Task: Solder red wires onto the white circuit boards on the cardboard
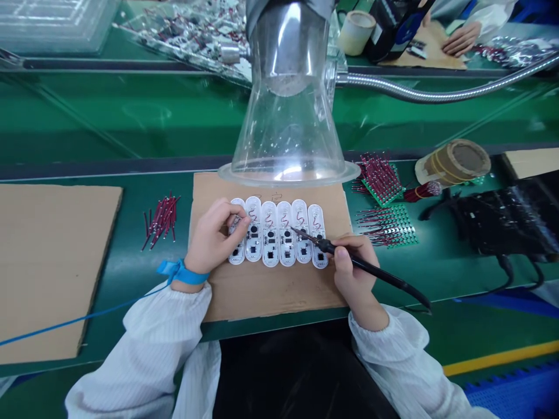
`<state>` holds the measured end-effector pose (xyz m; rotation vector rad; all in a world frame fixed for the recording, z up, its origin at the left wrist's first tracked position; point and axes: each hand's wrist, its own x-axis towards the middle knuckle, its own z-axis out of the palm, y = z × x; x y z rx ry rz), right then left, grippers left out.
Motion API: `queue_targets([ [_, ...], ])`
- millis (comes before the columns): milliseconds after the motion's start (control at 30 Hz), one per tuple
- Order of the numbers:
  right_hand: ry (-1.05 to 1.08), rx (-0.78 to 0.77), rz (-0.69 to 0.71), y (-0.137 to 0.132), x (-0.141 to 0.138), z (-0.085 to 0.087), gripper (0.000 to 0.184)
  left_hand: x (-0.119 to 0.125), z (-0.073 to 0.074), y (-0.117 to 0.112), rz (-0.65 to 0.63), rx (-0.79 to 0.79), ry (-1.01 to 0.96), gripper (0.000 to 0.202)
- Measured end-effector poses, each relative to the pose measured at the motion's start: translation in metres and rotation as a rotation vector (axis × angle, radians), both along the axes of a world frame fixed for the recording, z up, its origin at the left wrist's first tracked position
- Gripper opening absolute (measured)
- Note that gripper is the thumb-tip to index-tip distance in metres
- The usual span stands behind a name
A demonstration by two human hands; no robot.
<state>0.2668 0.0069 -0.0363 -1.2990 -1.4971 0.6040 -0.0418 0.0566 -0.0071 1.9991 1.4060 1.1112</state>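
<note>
On the green bench, a clear funnel hangs over a cardboard sheet, apparently placed to draw off fumes. Six white boards lie side by side on the sheet. The left hand is clamped on the leftmost board, steadying the row. The right hand grips a soldering iron like a pen, its tip among the middle boards. Two green panels of red pins and one loose bundle of red pins sit within reach.
</note>
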Motion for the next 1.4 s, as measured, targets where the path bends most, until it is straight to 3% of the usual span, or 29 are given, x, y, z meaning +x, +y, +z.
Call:
queue_targets([
  [300, -0.042, 0.002, 0.031, 0.003, 0.0, 0.005, 0.013, 0.002, 0.001, -0.001, -0.018, -0.009, 0.019, 0.009],
  [700, 0.04, 0.013, -0.013, 0.0, 0.005, -0.005, 0.018, -0.002, 0.002, 0.0, 0.006, 0.015, 0.013, 0.009],
  [1200, -0.088, -0.021, 0.118, 0.004, 0.0, 0.004, 0.014, 0.0, 0.0, 0.001, -0.032, 0.021, 0.045, 0.011],
  [1400, -0.105, -0.042, 0.126, 0.003, 0.001, 0.004, 0.013, -0.004, 0.01, 0.002, -0.085, -0.002, 0.105, 0.011],
])
